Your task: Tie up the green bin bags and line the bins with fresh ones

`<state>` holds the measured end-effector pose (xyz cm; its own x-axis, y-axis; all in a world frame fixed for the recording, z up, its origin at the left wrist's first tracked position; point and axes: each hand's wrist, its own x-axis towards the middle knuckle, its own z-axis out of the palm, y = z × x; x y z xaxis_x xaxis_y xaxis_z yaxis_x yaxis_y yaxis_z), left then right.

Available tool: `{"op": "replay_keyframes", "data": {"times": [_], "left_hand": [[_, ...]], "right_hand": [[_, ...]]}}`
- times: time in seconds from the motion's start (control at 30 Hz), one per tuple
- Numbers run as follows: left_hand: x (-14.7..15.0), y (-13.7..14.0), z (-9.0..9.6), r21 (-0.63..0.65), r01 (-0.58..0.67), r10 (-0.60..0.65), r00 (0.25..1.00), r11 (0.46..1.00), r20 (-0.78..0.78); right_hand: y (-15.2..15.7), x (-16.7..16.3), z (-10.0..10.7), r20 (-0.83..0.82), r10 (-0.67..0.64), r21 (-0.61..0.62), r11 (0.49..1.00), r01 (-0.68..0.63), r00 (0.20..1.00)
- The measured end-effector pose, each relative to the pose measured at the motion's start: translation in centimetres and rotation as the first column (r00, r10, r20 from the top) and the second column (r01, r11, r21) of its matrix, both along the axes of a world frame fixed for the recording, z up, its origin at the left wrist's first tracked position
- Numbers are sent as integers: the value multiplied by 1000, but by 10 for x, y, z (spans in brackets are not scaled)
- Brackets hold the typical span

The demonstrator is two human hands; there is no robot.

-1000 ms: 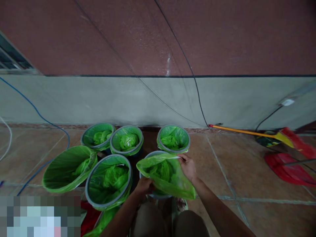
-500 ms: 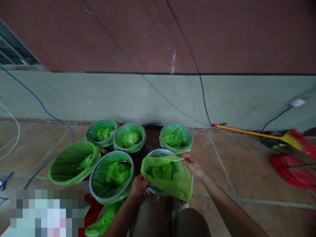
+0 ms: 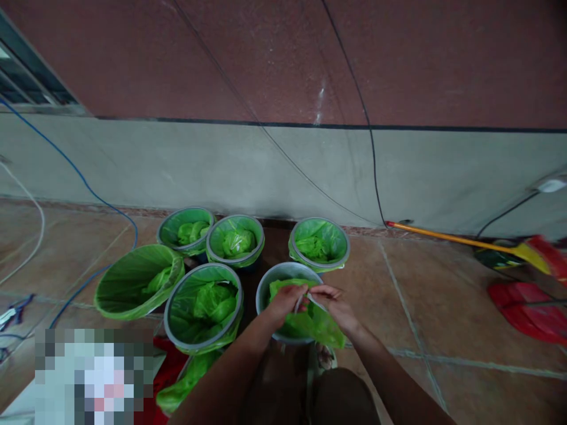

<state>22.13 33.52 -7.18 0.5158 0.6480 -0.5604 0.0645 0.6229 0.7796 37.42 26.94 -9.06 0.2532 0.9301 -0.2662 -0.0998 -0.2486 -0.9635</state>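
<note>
The light is dim and diffuse, palest on the lower wall (image 3: 212, 165), while the maroon upper wall (image 3: 425, 65) darkens toward its right corner and deep shadow fills the floor (image 3: 398, 283) between the buckets (image 3: 283, 271). Wide-angle distortion stretches the broom (image 3: 460, 237) and red dustpan (image 3: 527, 307) by the floor's right edge, both soft in outline. The green bag (image 3: 330, 330) shows little crisp detail, and coarse pixel blocks (image 3: 93, 378) cover the floor's near left corner.
</note>
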Motion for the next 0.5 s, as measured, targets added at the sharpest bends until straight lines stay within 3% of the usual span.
{"op": "replay_keyframes", "data": {"times": [0.17,0.23,0.5], "left_hand": [[14,4,-16,-274,60,-29,993,960,115],[13,5,-18,-316,69,-26,990,946,140],[20,0,-28,-85,-21,19,999,996,-32]], "right_hand": [[-4,-6,-1,242,-15,105,994,-10,970],[-8,-5,-2,291,-15,106,994,-16,957],[-8,-4,-7,178,-101,23,995,99,979]]}}
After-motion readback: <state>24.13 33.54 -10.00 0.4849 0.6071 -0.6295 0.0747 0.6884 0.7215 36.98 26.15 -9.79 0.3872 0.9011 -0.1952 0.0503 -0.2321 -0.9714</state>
